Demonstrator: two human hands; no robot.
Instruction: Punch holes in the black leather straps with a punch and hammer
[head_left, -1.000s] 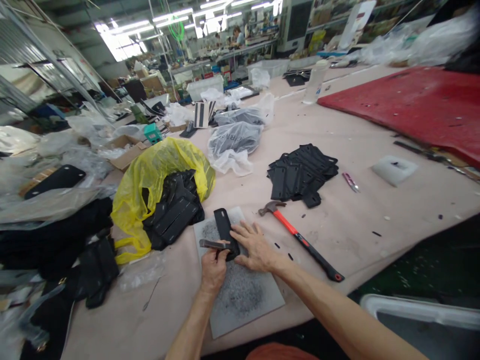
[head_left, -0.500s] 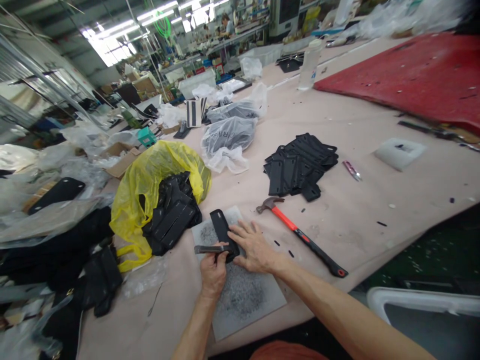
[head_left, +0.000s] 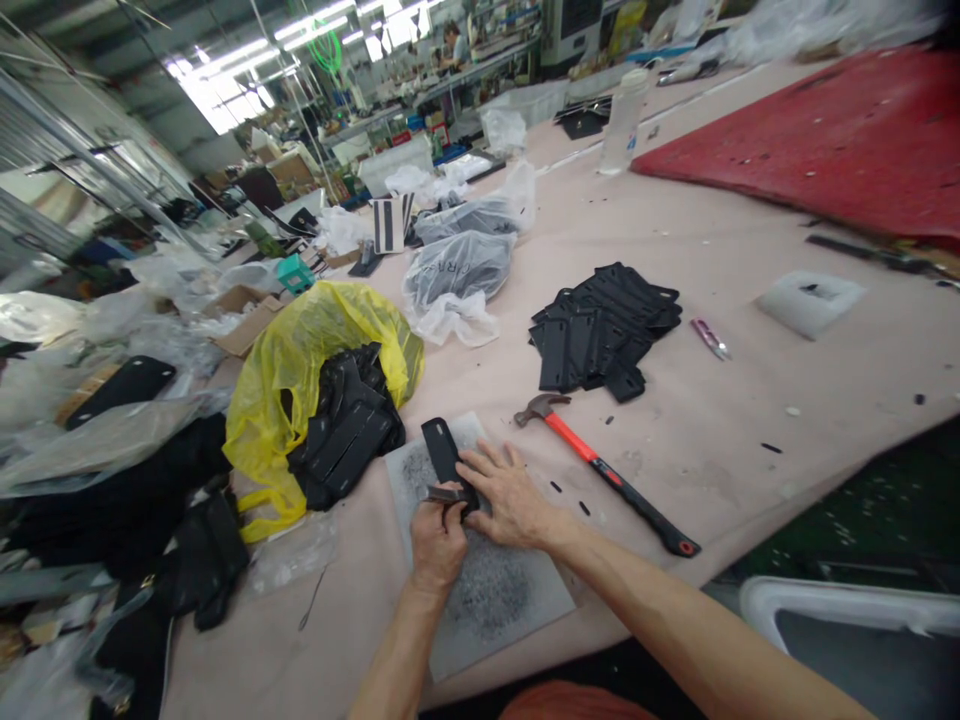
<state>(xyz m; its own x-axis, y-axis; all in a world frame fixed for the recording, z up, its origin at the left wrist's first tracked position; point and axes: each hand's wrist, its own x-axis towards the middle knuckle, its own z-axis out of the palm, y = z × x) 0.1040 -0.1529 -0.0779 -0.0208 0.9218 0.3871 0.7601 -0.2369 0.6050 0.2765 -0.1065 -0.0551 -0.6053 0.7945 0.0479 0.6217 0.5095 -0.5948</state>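
Taking the black piece (head_left: pixel 442 445) as the middle of the clock, it lies on a grey board (head_left: pixel 499 600) peppered with dark specks, its rounded, slotted end pointing toward eleven o'clock and its lower part hidden by the hands. The left hand (head_left: pixel 439 545), at six o'clock, has its fingers and thumb clamped on a metal tool (head_left: pixel 444 493) held over the piece's near part; whether the tool touches the piece, I cannot tell. The right hand (head_left: pixel 510 497), at four o'clock, is flat with fingers spread, its fingertips resting on the piece's edge. The two hands are just beside each other, the left one's fingertips near the right thumb. At three o'clock on the desk (head_left: pixel 705 430) lies a hammer (head_left: pixel 596 465) with an orange and black handle, head toward the piece, and between it and the board are small black slips (head_left: pixel 556 487). A heap of similar black pieces (head_left: pixel 592 335) sits at two o'clock, with pink-handled snips (head_left: pixel 709 338) just beyond it. At ten o'clock a yellow bag (head_left: pixel 259 410) gapes around more black pieces (head_left: pixel 345 440), while a clear plastic bag (head_left: pixel 459 270) lies at twelve and a translucent bottle (head_left: pixel 621 125) stands at one, well apart.
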